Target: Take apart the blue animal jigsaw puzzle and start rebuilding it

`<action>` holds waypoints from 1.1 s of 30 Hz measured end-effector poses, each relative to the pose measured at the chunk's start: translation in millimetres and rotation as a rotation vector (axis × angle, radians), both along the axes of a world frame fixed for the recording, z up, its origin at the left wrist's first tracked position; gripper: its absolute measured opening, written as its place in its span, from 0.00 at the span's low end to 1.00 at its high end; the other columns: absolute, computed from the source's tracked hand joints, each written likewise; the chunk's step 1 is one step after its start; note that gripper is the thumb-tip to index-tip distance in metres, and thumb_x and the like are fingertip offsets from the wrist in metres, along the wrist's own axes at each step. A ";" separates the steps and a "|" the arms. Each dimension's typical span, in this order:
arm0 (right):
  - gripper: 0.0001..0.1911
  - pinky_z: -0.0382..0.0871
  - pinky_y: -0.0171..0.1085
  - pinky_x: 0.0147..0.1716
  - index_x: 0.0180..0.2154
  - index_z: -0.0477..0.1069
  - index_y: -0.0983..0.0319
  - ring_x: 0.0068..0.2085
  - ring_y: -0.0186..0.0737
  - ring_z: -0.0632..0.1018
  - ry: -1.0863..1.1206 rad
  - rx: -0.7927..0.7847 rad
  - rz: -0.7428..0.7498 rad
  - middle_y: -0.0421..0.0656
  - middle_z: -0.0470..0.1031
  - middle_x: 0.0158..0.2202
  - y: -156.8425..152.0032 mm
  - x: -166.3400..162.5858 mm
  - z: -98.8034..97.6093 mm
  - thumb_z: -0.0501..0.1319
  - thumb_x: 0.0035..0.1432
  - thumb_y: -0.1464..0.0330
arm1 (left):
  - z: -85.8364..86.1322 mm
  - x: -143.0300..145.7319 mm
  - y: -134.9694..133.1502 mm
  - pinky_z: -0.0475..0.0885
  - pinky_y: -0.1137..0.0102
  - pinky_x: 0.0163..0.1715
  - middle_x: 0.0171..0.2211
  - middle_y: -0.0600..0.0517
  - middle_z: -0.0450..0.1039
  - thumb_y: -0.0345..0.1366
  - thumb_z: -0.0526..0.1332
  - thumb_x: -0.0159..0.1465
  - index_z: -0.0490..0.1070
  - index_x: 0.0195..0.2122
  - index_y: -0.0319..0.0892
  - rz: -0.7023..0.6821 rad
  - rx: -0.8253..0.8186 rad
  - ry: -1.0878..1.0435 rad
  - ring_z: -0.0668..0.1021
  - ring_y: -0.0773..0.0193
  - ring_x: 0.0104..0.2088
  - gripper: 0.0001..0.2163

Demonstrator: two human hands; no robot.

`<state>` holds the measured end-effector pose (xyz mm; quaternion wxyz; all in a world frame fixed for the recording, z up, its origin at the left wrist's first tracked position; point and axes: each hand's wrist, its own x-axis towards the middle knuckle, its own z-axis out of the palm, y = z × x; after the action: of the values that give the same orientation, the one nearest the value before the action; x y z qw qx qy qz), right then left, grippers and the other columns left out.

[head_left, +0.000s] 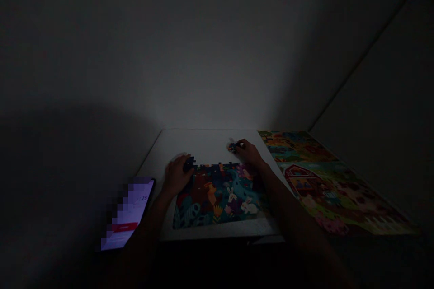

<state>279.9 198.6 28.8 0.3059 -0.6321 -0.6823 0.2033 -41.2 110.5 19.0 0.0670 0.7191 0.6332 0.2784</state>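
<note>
Light: I am working from a very dim view; only the white tabletop and what lies on it read clearly.
Jigsaw puzzle: it lies flat on the tabletop in front of me, partly built. The rabbits and leaves are filled in at the near side, and the far edge is ragged with open tabs.
Left hand: it is curled at the puzzle's far left corner, fingers closed on a dark puzzle piece that touches the ragged edge.
Right hand: it is over bare tabletop just beyond the puzzle's far right corner, fingertips pinched on what looks like a small puzzle piece. The piece is blurred, so I cannot read its print.
Doing the fit well: I judge the dark piece should be laid flat and slid in along the edge rather than pressed from above, so that the joined rows do not buckle.
Matching: in this light colour tells me little, so I would go by tab and notch shape and turn the piece before trying it.
Bracing: a hand resting on the built part would keep it from creeping on the smooth top.
Risk: a forearm lies across the puzzle's right side and could drag loose rows.
Nearby: a lit phone sits left of the puzzle, and a farm picture lies to its right.
</note>
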 end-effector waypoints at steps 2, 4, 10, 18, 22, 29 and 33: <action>0.16 0.59 0.31 0.25 0.46 0.71 0.60 0.29 0.35 0.73 -0.033 -0.021 0.014 0.41 0.76 0.31 0.1 -0.3 -0.3 0.58 0.59 0.59 | 1.9 2.4 -1.6 0.61 0.53 0.62 0.60 0.46 0.68 0.35 0.62 0.60 0.66 0.58 0.46 0.014 0.000 -0.016 0.69 0.52 0.61 0.23; 0.17 0.60 0.31 0.25 0.47 0.71 0.60 0.29 0.36 0.74 -0.052 -0.033 0.039 0.41 0.76 0.31 -0.2 -0.4 -0.5 0.58 0.59 0.59 | 5.0 4.8 -3.8 0.59 0.52 0.62 0.60 0.45 0.68 0.35 0.62 0.60 0.66 0.58 0.46 0.029 -0.015 -0.015 0.68 0.52 0.61 0.23; 0.18 0.62 0.32 0.28 0.50 0.71 0.62 0.30 0.37 0.75 -0.134 0.003 0.044 0.43 0.77 0.33 -4.1 2.6 14.8 0.57 0.61 0.62 | 15.3 9.8 -11.6 0.54 0.51 0.64 0.61 0.46 0.67 0.35 0.59 0.63 0.68 0.57 0.48 0.026 -0.087 0.026 0.65 0.53 0.63 0.20; 0.15 0.68 0.35 0.39 0.49 0.73 0.62 0.38 0.38 0.77 -0.178 0.080 0.393 0.46 0.77 0.41 -32.4 -60.4 47.2 0.57 0.63 0.64 | 11.8 11.4 -12.1 0.53 0.49 0.64 0.63 0.45 0.64 0.33 0.55 0.65 0.67 0.58 0.47 0.032 -0.071 0.028 0.62 0.52 0.65 0.19; 0.17 0.66 0.40 0.48 0.51 0.73 0.64 0.48 0.43 0.75 -0.319 0.114 0.655 0.51 0.75 0.48 -51.6 -113.2 32.3 0.60 0.63 0.64 | 14.2 11.3 -12.5 0.55 0.47 0.63 0.60 0.46 0.67 0.32 0.56 0.63 0.69 0.56 0.48 0.025 -0.064 0.024 0.65 0.51 0.63 0.19; 0.18 0.62 0.44 0.51 0.52 0.72 0.64 0.50 0.46 0.72 -0.396 0.212 0.632 0.52 0.73 0.51 -54.7 -130.7 5.0 0.61 0.63 0.64 | 13.0 11.8 -11.3 0.54 0.48 0.63 0.61 0.45 0.66 0.33 0.55 0.64 0.68 0.57 0.48 0.029 -0.068 0.039 0.65 0.51 0.63 0.19; 0.17 0.61 0.44 0.50 0.52 0.72 0.62 0.50 0.45 0.71 -0.348 0.221 0.602 0.51 0.72 0.51 -55.7 -127.9 -1.4 0.60 0.63 0.64 | 13.2 13.9 -11.4 0.53 0.48 0.64 0.63 0.46 0.64 0.33 0.54 0.65 0.66 0.59 0.47 0.037 -0.099 0.069 0.63 0.51 0.64 0.21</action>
<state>152.0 142.8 27.4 0.1783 -0.3914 -0.8974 0.0985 -27.2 99.2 32.2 0.0754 0.7124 0.6611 0.2229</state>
